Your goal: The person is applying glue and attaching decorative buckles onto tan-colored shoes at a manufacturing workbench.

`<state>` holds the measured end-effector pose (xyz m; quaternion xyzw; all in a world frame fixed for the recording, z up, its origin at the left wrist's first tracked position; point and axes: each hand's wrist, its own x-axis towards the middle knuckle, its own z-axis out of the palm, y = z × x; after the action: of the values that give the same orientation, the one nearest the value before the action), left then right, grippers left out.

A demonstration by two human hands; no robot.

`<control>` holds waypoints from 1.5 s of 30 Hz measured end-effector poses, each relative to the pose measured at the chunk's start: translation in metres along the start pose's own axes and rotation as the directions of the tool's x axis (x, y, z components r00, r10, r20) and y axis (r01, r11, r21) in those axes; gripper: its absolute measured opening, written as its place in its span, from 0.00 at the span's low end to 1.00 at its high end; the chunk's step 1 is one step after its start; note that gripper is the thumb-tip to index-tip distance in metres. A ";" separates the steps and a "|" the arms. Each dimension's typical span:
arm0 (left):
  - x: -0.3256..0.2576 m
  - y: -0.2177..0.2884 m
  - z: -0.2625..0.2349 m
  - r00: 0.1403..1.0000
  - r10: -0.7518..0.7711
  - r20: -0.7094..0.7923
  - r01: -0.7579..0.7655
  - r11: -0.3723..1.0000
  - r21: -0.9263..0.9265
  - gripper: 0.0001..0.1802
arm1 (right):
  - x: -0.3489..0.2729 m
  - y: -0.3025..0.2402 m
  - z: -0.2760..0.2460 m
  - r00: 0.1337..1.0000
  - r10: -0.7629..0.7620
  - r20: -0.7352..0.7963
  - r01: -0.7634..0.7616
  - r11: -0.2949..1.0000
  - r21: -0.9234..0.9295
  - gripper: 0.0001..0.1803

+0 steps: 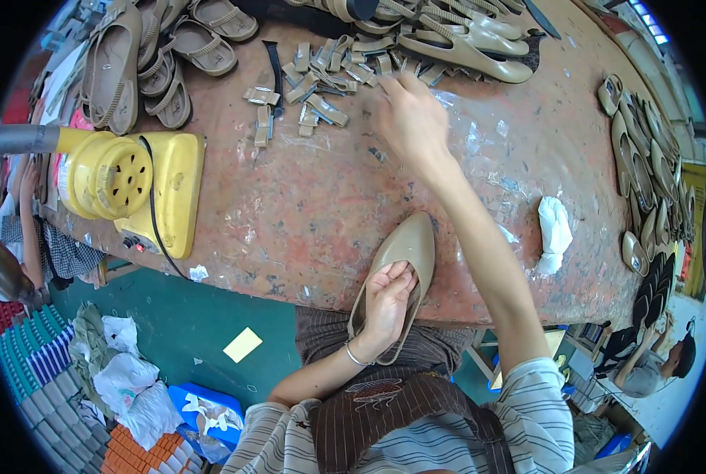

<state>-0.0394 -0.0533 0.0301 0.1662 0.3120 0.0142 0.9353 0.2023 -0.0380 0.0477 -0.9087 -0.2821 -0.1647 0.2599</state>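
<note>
Shoe status: pointed-toe beige slingback shoe upper [400, 265] sits at the near edge of the worn reddish-brown worktable [329, 197], heel end hanging over my lap. My left hand [386, 304] is closed on it from the heel side, fingers [399, 276] curled into the throat opening, thumb side against the rim. Toe section sticks out beyond my fingertips; the thin back strap loops down past my wrist. Long axis runs near-to-far, tilted slightly right, toe pointing away from me toward the table centre.

My right hand [410, 118] is stretched out far across the table, well apart from the shoe. Fingers are bent down at the pile of small tan-grey strap pieces with buckles [321, 79], touching its right edge. Can't tell if anything is pinched between them.

Left of the pile: yellow bench machine with round vented housing [132, 182]. Right of my forearm: crumpled white cloth [556, 229]. Beige sandals are stacked along the far edge [163, 55], and more uppers line the right edge [645, 158].
</note>
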 end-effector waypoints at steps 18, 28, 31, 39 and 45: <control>0.010 -0.008 -0.021 0.991 0.027 0.127 -0.017 0.997 -0.078 0.07 | -0.001 0.009 0.014 0.997 -0.030 0.065 0.035 0.995 -0.091 0.11; 0.008 -0.002 -0.015 0.997 0.017 0.079 -0.009 0.995 -0.097 0.10 | -0.109 -0.011 -0.098 0.944 0.287 0.164 -0.327 0.884 0.334 0.16; 0.007 -0.001 -0.014 0.998 0.016 0.062 -0.010 0.995 -0.104 0.12 | -0.149 -0.019 -0.111 0.945 0.284 0.163 -0.326 0.866 0.379 0.18; 0.008 -0.001 -0.003 1.000 0.015 0.024 -0.014 0.998 -0.069 0.11 | -0.181 -0.025 -0.102 0.909 0.350 0.226 -0.414 0.821 0.393 0.20; 0.008 -0.001 -0.005 0.999 0.031 0.036 -0.029 0.998 -0.059 0.12 | -0.183 -0.025 -0.098 0.915 0.340 0.215 -0.400 0.833 0.383 0.21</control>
<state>-0.0362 -0.0519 0.0212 0.1437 0.2917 0.0342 0.9450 0.0285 -0.1539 0.0545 -0.8779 -0.1466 0.0164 0.4556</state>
